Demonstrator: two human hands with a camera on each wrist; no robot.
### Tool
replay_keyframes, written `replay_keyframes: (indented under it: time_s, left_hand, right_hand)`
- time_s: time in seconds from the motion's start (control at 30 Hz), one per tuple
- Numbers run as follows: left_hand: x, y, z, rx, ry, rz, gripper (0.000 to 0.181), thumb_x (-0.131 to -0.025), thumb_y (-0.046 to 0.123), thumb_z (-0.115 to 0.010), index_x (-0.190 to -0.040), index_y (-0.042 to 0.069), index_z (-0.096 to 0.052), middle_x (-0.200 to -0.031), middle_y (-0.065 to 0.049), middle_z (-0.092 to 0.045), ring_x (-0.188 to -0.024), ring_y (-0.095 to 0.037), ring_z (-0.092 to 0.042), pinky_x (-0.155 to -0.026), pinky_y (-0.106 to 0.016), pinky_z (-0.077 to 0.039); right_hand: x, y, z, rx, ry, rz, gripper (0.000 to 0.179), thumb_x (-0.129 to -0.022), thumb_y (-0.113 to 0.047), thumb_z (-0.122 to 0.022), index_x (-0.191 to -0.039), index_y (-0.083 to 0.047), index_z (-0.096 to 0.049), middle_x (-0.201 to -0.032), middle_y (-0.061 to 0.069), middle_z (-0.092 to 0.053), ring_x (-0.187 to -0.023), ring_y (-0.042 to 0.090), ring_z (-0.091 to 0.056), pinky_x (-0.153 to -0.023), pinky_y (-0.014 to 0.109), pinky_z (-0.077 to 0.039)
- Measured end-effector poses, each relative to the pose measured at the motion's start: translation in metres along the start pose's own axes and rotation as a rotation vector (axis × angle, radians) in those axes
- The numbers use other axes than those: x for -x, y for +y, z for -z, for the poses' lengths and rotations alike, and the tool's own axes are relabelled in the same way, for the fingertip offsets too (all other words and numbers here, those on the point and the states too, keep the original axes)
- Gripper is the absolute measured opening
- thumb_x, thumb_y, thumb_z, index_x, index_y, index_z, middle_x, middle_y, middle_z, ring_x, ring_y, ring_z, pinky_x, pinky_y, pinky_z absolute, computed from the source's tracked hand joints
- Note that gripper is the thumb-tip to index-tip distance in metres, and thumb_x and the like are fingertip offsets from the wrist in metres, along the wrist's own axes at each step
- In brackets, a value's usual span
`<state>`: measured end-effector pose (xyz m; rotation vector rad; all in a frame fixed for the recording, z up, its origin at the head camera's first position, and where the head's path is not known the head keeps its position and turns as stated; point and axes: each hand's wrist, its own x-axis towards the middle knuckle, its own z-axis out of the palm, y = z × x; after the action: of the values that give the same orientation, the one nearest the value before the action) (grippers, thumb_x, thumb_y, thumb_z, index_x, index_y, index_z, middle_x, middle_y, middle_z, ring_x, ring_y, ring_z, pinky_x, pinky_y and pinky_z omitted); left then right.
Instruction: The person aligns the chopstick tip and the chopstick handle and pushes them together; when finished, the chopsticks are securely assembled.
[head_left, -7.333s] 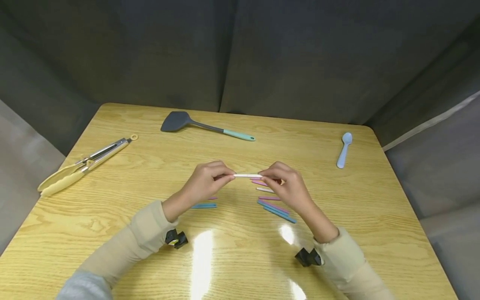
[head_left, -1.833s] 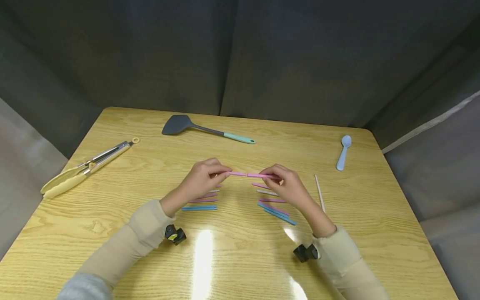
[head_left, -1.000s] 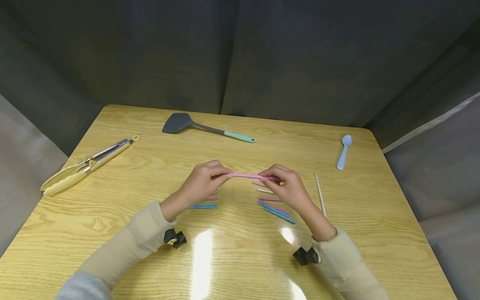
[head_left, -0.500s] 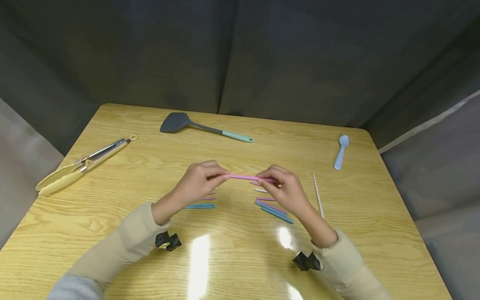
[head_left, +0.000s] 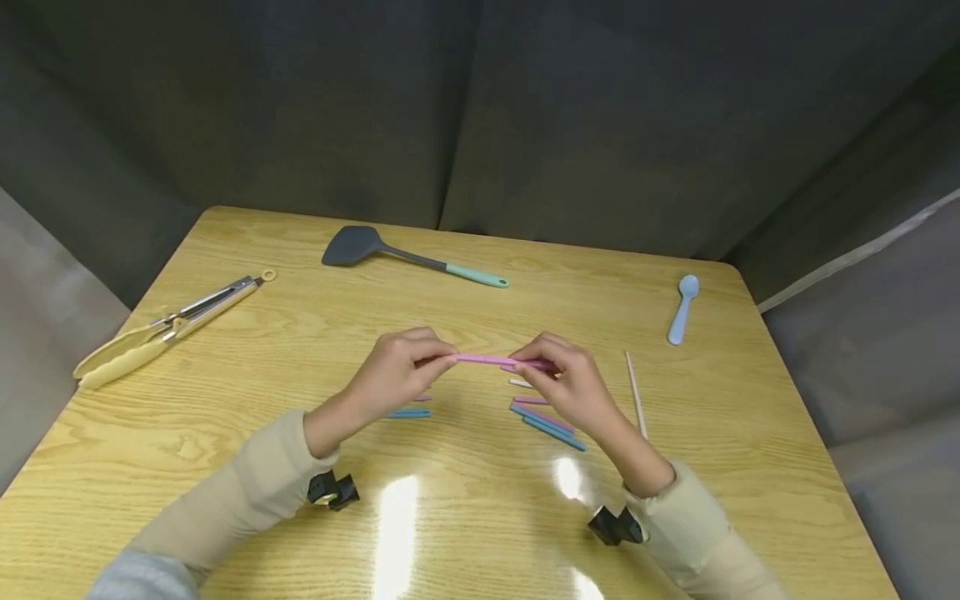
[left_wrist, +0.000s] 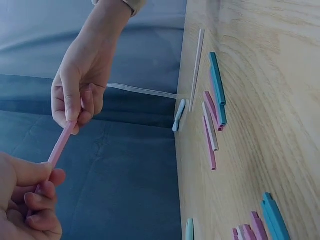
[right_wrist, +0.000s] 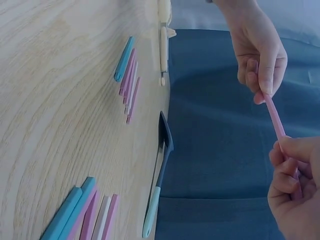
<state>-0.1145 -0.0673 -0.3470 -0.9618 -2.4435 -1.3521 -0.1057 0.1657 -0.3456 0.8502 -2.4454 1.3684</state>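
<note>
Above the table's middle, my left hand (head_left: 393, 369) and right hand (head_left: 576, 382) pinch a pink chopstick (head_left: 483, 359) from opposite ends. Its two halves meet end to end in one straight line, level between the hands. Both wrist views show thumb and fingertips curled on the pink chopstick (left_wrist: 61, 143). Below the right hand lie loose blue chopstick halves (head_left: 551, 429), with pink and white ones beside them. More halves, blue (right_wrist: 124, 59), pink and white, lie under the left hand and are partly hidden in the head view. A long white chopstick (head_left: 637, 396) lies right of the right hand.
Yellow-tipped tongs (head_left: 168, 329) lie on the left of the wooden table (head_left: 480, 517). Toward the back is a dark turner (head_left: 412, 257) with a mint handle. A light blue spoon (head_left: 682, 310) lies at the back right, and a dark curtain (head_left: 480, 117) hangs behind.
Earlier both hands held a white chopstick, which now lies on the table at right. The pink halves, apart 1.8 s ago, now touch end to end. The hands have dropped slightly.
</note>
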Motion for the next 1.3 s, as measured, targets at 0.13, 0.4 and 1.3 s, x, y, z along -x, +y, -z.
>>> replay_keyframes:
  time_s: [0.13, 0.4, 1.3]
  left_hand:
    - [0.001, 0.000, -0.001, 0.027, -0.028, 0.039, 0.010, -0.083, 0.008, -0.063, -0.087, 0.002, -0.070, -0.072, 0.001, -0.059, -0.054, -0.005, -0.045, -0.050, -0.019, -0.044]
    - [-0.006, -0.006, -0.004, 0.010, -0.048, 0.023, 0.010, -0.082, 0.011, -0.065, -0.086, 0.004, -0.071, -0.073, 0.001, -0.060, -0.056, -0.005, -0.045, -0.052, -0.020, -0.042]
    - [-0.003, -0.049, -0.001, -0.079, -0.122, 0.192, 0.045, -0.083, 0.010, -0.063, -0.126, 0.007, -0.049, -0.116, -0.010, -0.047, -0.096, -0.024, -0.048, -0.071, -0.036, -0.046]
  right_hand:
    - [0.002, 0.001, 0.002, 0.012, -0.035, -0.068, 0.007, -0.079, 0.003, -0.064, -0.083, -0.002, -0.067, -0.076, 0.005, -0.061, -0.060, 0.006, -0.047, -0.051, 0.020, -0.043]
    - [0.004, 0.002, 0.010, 0.023, -0.096, -0.249, 0.008, -0.082, -0.006, -0.064, -0.089, -0.005, -0.068, -0.080, 0.003, -0.062, -0.064, 0.011, -0.049, -0.057, 0.022, -0.044]
    - [0.067, 0.053, 0.055, 0.548, 0.012, -0.316, 0.009, -0.078, -0.005, -0.067, -0.086, -0.002, -0.066, -0.074, 0.002, -0.058, -0.062, 0.014, -0.052, -0.049, 0.025, -0.039]
